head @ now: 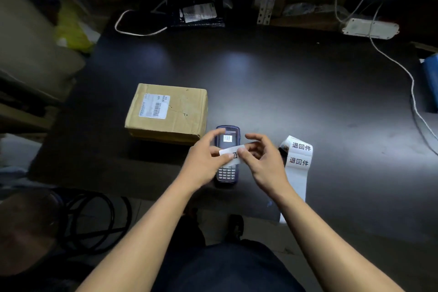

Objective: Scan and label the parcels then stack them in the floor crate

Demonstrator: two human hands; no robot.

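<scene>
1. Head view: both hands hold one white sticker (231, 155) over the handheld scanner (227, 154), which lies on the dark counter (308, 92).
2. The left hand (205, 161) pinches the sticker's left end, thumb on top; the right hand (262, 158) pinches its right end, the other fingers loosely spread.
3. The cardboard parcel (167, 112) sits just left of the scanner, its shipping label facing up; the label strip (298, 163) lies to the right.
4. The floor crate is not in view.
5. Likely step: sticking the label. Keep it taut (slack invites creases), land one edge on bare cardboard clear of the barcode, then smooth across.
</scene>
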